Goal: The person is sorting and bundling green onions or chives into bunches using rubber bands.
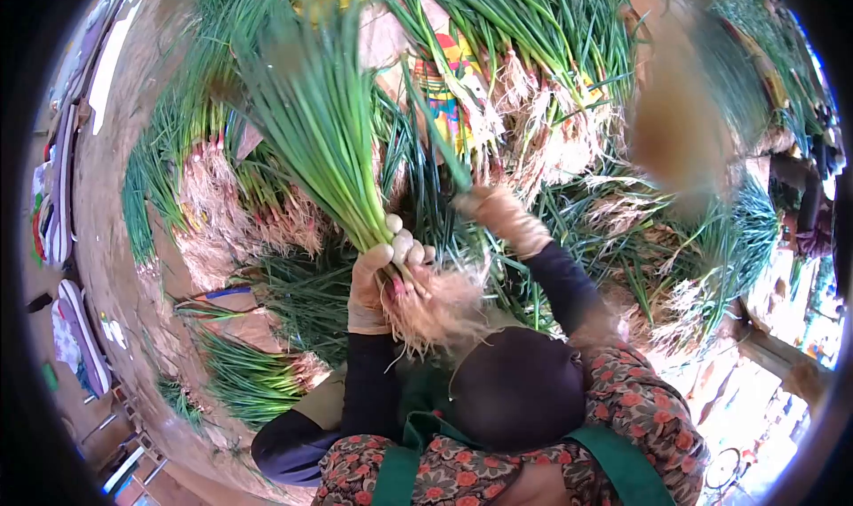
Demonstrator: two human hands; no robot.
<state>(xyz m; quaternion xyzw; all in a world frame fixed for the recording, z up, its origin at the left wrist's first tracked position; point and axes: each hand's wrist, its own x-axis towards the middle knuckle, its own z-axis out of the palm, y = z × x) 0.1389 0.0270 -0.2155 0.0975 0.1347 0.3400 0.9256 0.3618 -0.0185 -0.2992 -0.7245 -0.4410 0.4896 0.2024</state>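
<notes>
My left hand (pixel 369 279), in a pale glove, is closed round the base of a thick bunch of green onions (pixel 333 155). The leaves fan up and to the left, blurred at their tips, while the pale stringy roots (pixel 435 306) hang to the lower right. White glove fingertips show across the stems. To the right of the bunch, my right hand (pixel 502 217), also gloved and smeared by motion, is closed on a long green strand (pixel 442 146) that looks like an onion leaf. Part of its grip is blurred.
Heaps of green onions (pixel 533 17) lie beyond my hands, roots toward me. More onions (pixel 249 373) lie at lower left, near a blue strip (pixel 222 293). A colourful printed sack (pixel 444 88) shows among them. Blurred brown spots (pixel 680 133) cover part of the upper right.
</notes>
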